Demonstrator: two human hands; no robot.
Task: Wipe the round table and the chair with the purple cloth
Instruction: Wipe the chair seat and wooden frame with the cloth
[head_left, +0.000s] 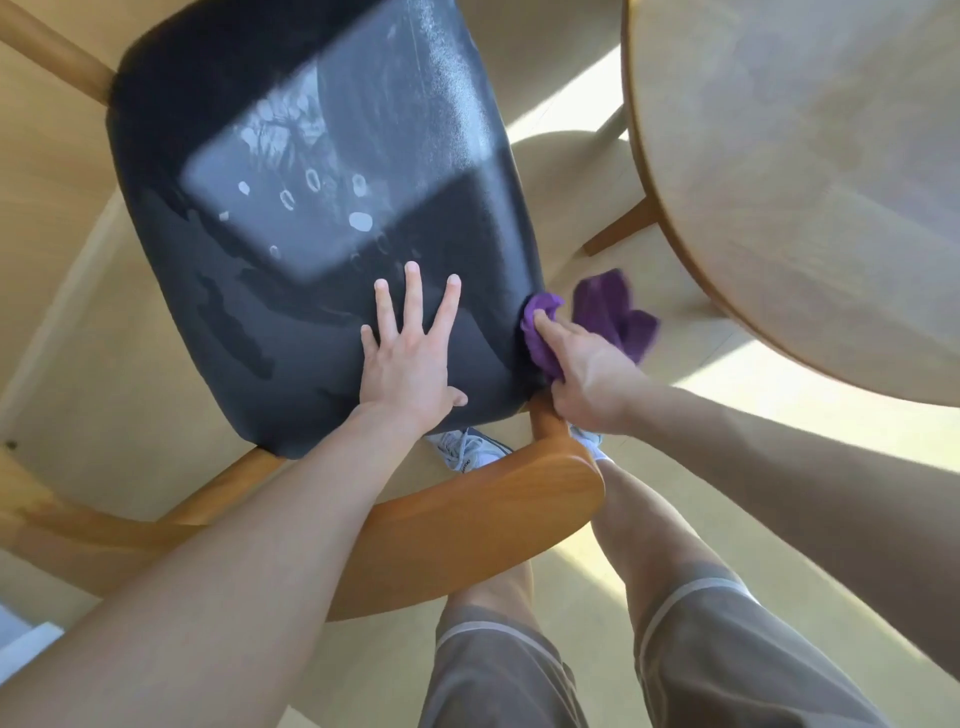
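The round tabletop (810, 171) fills the upper right, bare and pale, apart from the chair (311, 208). The chair's dark seat runs its long axis from the wooden backrest (467, 525) nearest the person up toward the far front edge, tilted slightly leftward. Pale spots and smears show in the sunlit patch mid-seat, so the wipe there looks unfinished.

The left hand (410, 353) lies flat with fingers spread on the seat's near right part, steadying it. The right hand (587, 374) pinches the purple cloth (582, 322) in a bunch against the seat's near right corner, with a loose flap hanging off past the edge. To do this well, I would flatten the cloth, follow the rim, then sweep along the seat's length through the spots.
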